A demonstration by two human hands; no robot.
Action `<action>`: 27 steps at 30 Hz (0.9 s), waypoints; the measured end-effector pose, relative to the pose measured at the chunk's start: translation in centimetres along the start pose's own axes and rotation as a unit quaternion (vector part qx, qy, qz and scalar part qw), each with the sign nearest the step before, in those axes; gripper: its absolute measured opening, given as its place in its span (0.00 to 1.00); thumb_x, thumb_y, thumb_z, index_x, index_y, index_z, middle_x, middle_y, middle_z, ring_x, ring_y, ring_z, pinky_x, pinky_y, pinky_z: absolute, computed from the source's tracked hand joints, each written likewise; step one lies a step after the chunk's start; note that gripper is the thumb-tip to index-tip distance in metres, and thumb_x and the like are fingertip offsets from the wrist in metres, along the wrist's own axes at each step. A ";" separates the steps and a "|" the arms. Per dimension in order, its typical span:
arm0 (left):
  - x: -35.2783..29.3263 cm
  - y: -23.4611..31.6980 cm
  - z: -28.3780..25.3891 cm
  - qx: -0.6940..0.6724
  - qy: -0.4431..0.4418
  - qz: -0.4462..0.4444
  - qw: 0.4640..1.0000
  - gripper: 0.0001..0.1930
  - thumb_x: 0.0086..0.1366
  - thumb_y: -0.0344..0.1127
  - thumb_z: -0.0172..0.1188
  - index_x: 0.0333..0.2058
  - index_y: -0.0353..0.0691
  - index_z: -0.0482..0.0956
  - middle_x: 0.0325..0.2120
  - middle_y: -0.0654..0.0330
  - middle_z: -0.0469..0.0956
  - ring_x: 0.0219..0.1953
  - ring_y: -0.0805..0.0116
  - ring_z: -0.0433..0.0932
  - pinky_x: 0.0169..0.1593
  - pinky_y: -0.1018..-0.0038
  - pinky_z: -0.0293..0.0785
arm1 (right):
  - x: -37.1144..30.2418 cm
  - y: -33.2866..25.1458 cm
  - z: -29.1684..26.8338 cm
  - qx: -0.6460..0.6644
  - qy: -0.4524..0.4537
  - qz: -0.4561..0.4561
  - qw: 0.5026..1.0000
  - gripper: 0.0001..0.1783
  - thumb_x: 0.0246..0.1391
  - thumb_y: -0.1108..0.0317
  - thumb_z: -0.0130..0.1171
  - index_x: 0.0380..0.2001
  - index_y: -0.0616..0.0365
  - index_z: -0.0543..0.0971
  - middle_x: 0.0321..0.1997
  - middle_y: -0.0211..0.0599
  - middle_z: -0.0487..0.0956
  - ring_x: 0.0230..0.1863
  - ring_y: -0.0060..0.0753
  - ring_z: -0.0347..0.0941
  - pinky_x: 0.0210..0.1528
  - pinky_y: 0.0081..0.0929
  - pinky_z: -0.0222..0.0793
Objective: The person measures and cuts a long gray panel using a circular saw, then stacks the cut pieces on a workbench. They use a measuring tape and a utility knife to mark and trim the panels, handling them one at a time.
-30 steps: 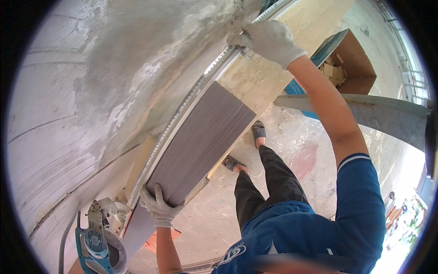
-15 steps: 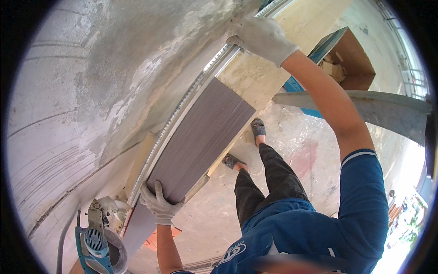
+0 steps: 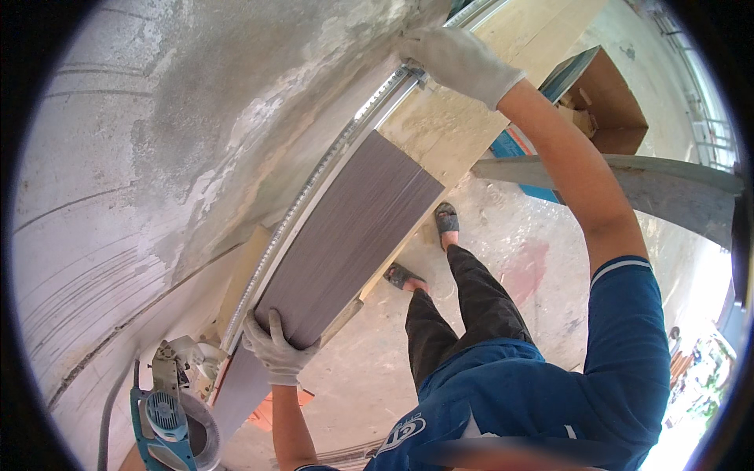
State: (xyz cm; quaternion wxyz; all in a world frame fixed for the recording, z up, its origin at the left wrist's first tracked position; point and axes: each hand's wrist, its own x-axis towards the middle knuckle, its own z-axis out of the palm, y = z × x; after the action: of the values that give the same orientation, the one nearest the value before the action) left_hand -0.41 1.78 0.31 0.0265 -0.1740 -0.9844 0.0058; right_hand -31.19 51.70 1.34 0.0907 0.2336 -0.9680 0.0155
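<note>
Plank [image 3: 353, 235], grey-brown, is laid beside a metal rail [image 3: 318, 174] on a cream board [image 3: 436, 129], touched by the gloved left hand [image 3: 279, 353], fingers spread; whether the rail is gripped farther up by the gloved right hand [image 3: 462, 64] cannot be told.

finely streaked grey-brown plank [image 3: 353, 235], off-white gloved hands [image 3: 280, 351], teal-and-silver saw [image 3: 165, 412], blue shirt [image 3: 503, 385]

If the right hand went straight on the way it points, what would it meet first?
Probably the rough grey wall, just beyond the right hand in this view; depth between them is unclear.
</note>
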 end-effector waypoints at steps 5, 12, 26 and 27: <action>0.1 0.2 -0.2 -0.004 -0.007 0.001 1.000 0.59 0.41 0.51 0.76 0.72 0.49 0.54 0.64 0.27 0.56 0.65 0.23 0.58 0.59 0.29 0.56 | -0.5 0.8 0.2 0.024 0.079 -0.079 0.994 0.09 0.62 0.63 0.60 0.41 0.52 0.82 0.40 0.38 0.85 0.41 0.38 0.85 0.39 0.32 0.82; -0.2 -0.1 0.0 -0.003 -0.008 0.007 1.000 0.59 0.41 0.52 0.76 0.72 0.49 0.54 0.65 0.27 0.54 0.65 0.23 0.57 0.59 0.28 0.55 | 1.0 -1.6 -2.1 -0.037 -0.117 0.085 0.989 0.15 0.62 0.54 0.60 0.39 0.54 0.82 0.40 0.38 0.85 0.40 0.37 0.85 0.41 0.32 0.82; -0.4 -0.5 0.5 0.027 0.007 0.007 1.000 0.62 0.39 0.66 0.74 0.73 0.57 0.53 0.65 0.29 0.55 0.65 0.25 0.59 0.54 0.34 0.61 | -0.4 -0.1 -0.5 0.006 -0.013 0.012 1.000 0.15 0.61 0.63 0.62 0.50 0.48 0.78 0.37 0.39 0.84 0.40 0.40 0.85 0.40 0.42 0.80; -0.3 -0.4 0.5 0.021 0.009 0.006 1.000 0.62 0.40 0.66 0.74 0.73 0.57 0.54 0.65 0.29 0.55 0.65 0.25 0.59 0.54 0.35 0.61 | -0.2 -0.2 -0.4 -0.015 -0.031 0.020 0.999 0.14 0.61 0.62 0.62 0.49 0.48 0.78 0.38 0.39 0.84 0.40 0.39 0.85 0.39 0.41 0.80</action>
State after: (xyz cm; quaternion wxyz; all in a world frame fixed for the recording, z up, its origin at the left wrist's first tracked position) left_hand -0.27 1.24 -0.16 0.0386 -0.1794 -0.9827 0.0247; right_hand -30.83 51.63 1.74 0.0636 0.2136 -0.9748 -0.0046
